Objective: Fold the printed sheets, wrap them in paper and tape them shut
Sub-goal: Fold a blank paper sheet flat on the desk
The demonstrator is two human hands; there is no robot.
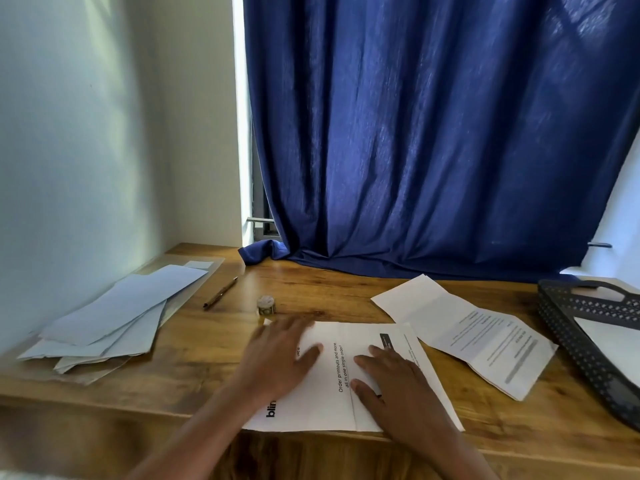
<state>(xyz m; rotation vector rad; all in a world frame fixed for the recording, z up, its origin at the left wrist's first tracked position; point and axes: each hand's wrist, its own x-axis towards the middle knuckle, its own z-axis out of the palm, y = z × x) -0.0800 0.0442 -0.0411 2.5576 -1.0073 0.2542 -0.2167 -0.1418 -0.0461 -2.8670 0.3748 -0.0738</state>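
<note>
A wooden desk (346,292) with a warm, knotted grain carries everything. At its left edge, against the wall, lies a loose stack of pale blue sheets (114,317). Just right of that stack a pen (220,293) lies slantwise, and near it stands a small roll of tape (265,305). At the front edge a white printed sheet (332,375) lies flat, creased down its length. Toward the right a second printed sheet (467,330), folded in panels, lies open. A dark perforated tray (585,344) sits at the right edge. The hem of a blue curtain (270,252) rests on the back edge.
</note>
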